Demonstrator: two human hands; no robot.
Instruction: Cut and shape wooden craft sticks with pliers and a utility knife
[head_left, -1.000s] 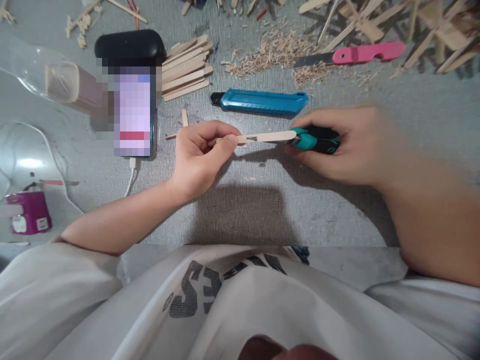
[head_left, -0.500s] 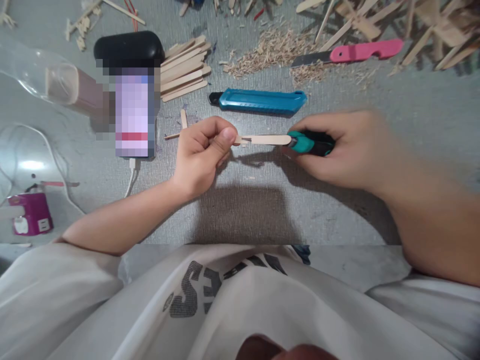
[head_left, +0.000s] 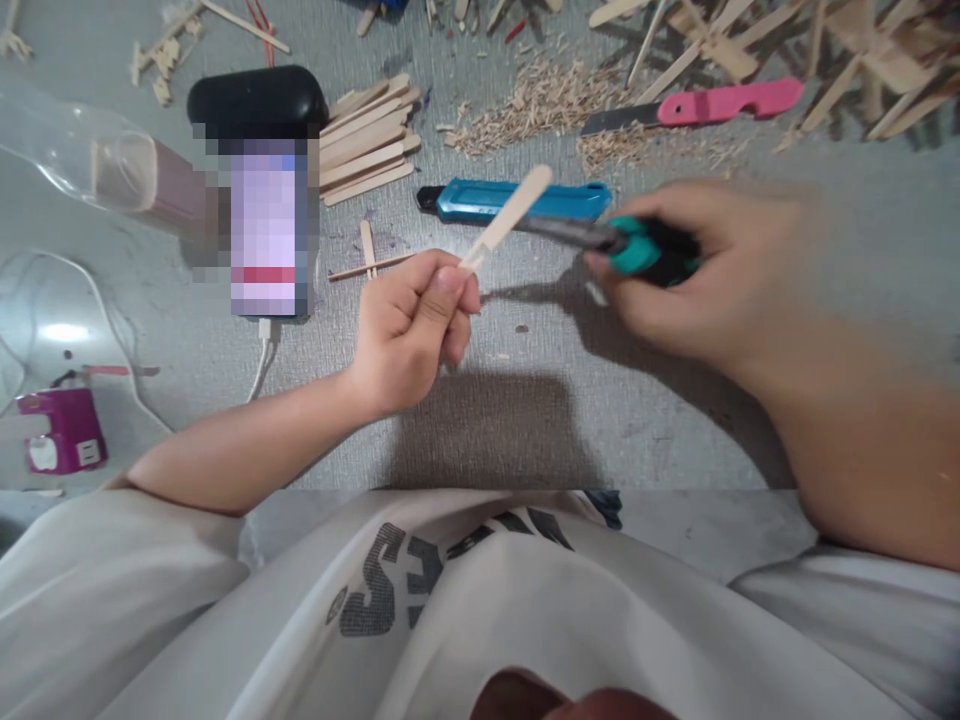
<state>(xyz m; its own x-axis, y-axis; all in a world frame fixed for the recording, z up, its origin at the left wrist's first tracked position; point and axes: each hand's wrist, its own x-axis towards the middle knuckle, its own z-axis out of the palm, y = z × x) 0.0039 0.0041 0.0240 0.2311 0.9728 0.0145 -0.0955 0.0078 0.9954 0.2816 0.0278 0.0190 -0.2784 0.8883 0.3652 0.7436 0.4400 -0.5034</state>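
Between the thumb and fingers of my left hand is a flat wooden craft stick, held tilted up to the right. Its rounded end points away from me, and a notch with a split edge shows near my fingertips. My right hand is wrapped round a teal-and-black-handled tool with a long, tapered metal nose; its exact kind is unclear. The nose points left, close to the stick in view, above the blue utility knife lying on the table. Motion smears my right hand slightly.
Loose craft sticks lie beside a phone on a charging cable. Wood shavings and a pink-handled knife are at the back. Stick assemblies crowd the far right. A clear bottle lies left, above a purple plug adapter.
The craft stick has swung from level to tilted up. My right hand has moved right and slightly away from me, drawing the tool back from the stick.
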